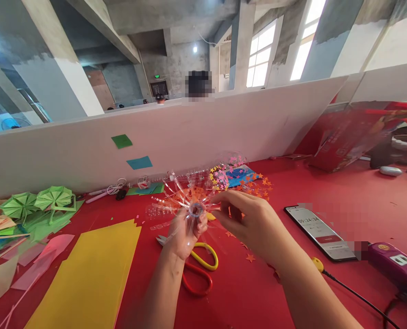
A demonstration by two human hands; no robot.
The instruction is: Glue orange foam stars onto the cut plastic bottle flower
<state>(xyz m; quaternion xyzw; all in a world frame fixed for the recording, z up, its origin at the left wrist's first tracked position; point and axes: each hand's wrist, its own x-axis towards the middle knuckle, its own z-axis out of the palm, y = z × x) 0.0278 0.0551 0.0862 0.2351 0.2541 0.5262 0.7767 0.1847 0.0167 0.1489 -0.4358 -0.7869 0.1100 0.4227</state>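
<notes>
My left hand (186,230) is wrapped around the neck of a cut clear plastic bottle (196,209), its round opening facing me. The bottle's wall is slit into thin strips that fan outward. At the fan's right side, my right hand (239,212) has its fingers bent and closed about a strip; the exact contact is hard to see. Below my left hand lie scissors (203,258) with one yellow and one red handle. Orange paper stars (250,257) are scattered behind and beside my hands, and a cluster of pink and yellow stars (220,177) sits further back.
Yellow paper sheets (97,265) lie to the left, with green folded paper umbrellas (54,197) and pink paper (47,256) beyond. A phone (321,233) showing a timer and a purple power strip (398,265) are on the right. A white partition (189,132) borders the red table.
</notes>
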